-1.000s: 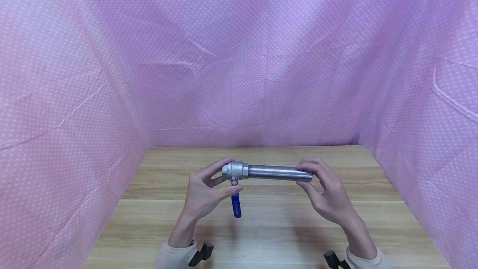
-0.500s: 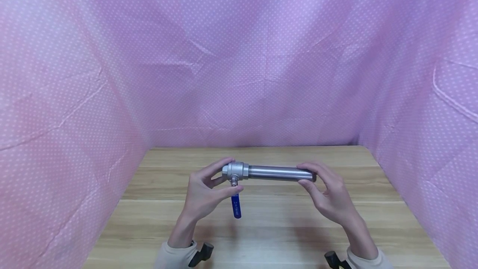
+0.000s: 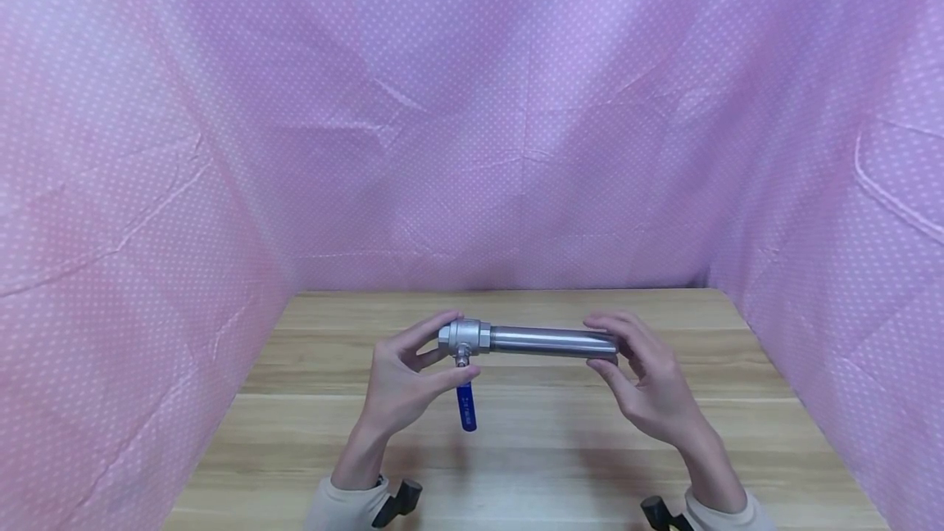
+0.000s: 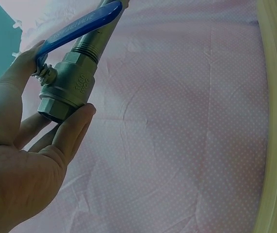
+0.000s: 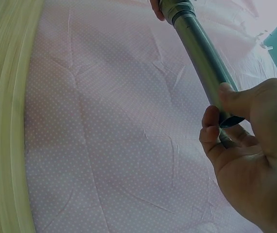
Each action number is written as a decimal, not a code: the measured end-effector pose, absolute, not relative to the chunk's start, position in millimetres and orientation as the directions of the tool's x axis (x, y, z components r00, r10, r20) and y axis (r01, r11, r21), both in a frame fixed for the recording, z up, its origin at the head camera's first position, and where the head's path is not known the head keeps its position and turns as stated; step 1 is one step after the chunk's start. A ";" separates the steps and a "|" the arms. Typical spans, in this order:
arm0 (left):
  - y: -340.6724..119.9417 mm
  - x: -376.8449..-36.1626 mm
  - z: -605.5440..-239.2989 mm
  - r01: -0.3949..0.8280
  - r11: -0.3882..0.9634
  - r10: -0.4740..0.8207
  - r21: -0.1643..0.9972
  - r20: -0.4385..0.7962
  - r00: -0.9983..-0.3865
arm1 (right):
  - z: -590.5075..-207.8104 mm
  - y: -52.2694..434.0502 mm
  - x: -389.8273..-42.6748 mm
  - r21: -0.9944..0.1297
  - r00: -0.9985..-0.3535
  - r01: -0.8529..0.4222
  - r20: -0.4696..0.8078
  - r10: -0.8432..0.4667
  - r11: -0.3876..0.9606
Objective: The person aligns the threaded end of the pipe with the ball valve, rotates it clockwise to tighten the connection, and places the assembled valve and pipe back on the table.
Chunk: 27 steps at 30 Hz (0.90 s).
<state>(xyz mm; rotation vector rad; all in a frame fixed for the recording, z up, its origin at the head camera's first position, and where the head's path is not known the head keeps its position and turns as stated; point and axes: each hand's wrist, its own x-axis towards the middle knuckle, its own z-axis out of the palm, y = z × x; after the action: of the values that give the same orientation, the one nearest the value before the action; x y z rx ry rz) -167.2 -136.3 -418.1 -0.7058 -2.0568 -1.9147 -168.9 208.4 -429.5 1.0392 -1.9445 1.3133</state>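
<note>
My left hand (image 3: 406,388) holds a silver ball valve (image 4: 68,85) by its body, fingers behind and thumb near the stem. Its blue lever handle (image 3: 466,406) points toward me. From the valve's right side a shiny steel pipe (image 3: 549,341) extends level above the table. Some thread (image 4: 86,50) shows where pipe and valve meet. At the pipe's free end, my right hand (image 3: 652,383) pinches it between thumb and fingers. The right wrist view shows the thumb on the pipe (image 5: 203,60) and the open end beside the curled fingers.
Below the hands lies a light wooden table (image 3: 516,465). Pink dotted cloth (image 3: 472,146) hangs behind it and along both sides. Black mounts (image 3: 399,502) are strapped at both wrists.
My right fingers have shifted on the pipe's end, rolling forward and then back. The left hand and the valve stay in nearly the same place.
</note>
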 end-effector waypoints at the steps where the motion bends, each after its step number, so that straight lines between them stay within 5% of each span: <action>1: -136.2 -167.2 -418.1 0.500 0.023 0.181 0.866 0.488 -0.854 | -429.4 208.1 -168.8 -0.489 -0.534 -0.845 0.795 -0.287 0.217; 17: -137.3 -167.1 -418.8 0.518 0.009 0.186 0.856 0.507 -0.842 | -431.8 207.5 -171.7 -0.447 -0.478 -0.878 0.836 -0.268 0.170; 27: -137.1 -165.1 -417.3 0.523 -0.002 0.190 0.852 0.514 -0.836 | -431.5 209.9 -171.4 -0.395 -0.467 -0.872 0.848 -0.251 0.289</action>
<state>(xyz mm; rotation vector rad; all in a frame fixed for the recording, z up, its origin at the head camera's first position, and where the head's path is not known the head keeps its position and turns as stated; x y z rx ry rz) -165.1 -137.1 -417.3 -0.7470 -2.0236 -1.9208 -171.4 209.9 -431.5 1.0045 -1.8887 1.1803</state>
